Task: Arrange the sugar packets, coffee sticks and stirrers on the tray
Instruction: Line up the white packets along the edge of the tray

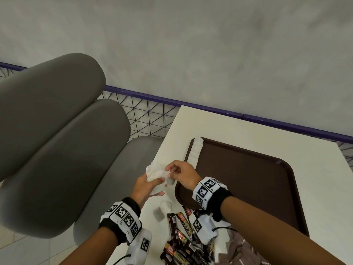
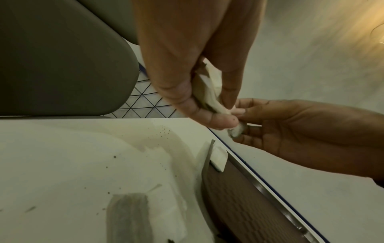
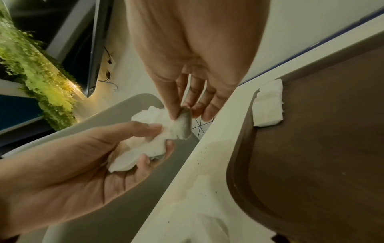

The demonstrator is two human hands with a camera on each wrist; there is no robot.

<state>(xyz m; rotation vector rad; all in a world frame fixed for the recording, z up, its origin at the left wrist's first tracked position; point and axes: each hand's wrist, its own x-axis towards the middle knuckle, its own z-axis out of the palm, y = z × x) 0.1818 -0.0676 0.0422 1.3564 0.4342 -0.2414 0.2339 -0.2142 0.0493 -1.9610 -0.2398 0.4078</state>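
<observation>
- Coffee sticks lie heaped just short of the tray, still unsorted.
- Left hand cups a wad of packets off the tray's near-left corner.
- Right hand pinches one packet; I'd pull it gently, singly.
- A packet row lines the tray's far-left rim; add alongside.

Grey cushioned chair beside white table, plain grey wall behind.

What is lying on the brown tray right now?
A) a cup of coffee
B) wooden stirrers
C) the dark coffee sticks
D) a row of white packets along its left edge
D: a row of white packets lines the left edge of the brown tray, while the dark coffee sticks lie off it on the table.
</observation>
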